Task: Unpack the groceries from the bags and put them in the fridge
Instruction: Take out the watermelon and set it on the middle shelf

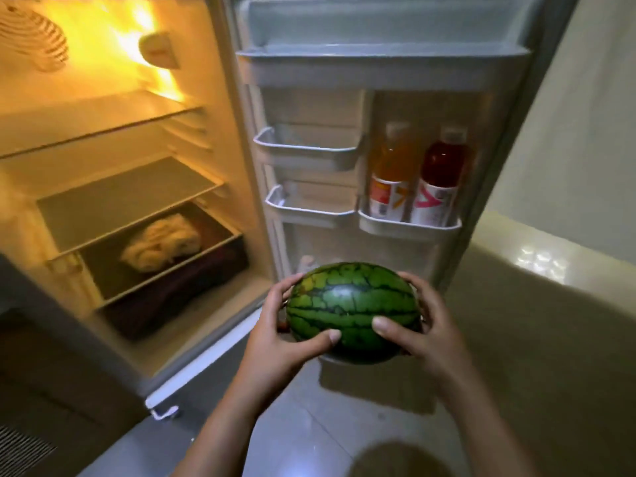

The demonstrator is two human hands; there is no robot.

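Melon (352,309) clamped between fingers of left hand (289,325) and right hand (420,332), outside the open fridge (220,201). Two bottles (416,173) already stored beyond the fingertips; melon unplaced; bags unseen.

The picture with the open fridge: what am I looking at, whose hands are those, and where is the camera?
There is no machine here. A person wears a wide-angle camera on the head, so you look forward and down along their own arms. The left hand and right hand grip a small striped watermelon from either side, held in the air in front of the open fridge. Inside, the glass shelves look bare, and something pale, too blurred to name, lies in the bottom drawer. On the open door, one bin holds an orange bottle and a red bottle side by side. Below is a tiled floor.
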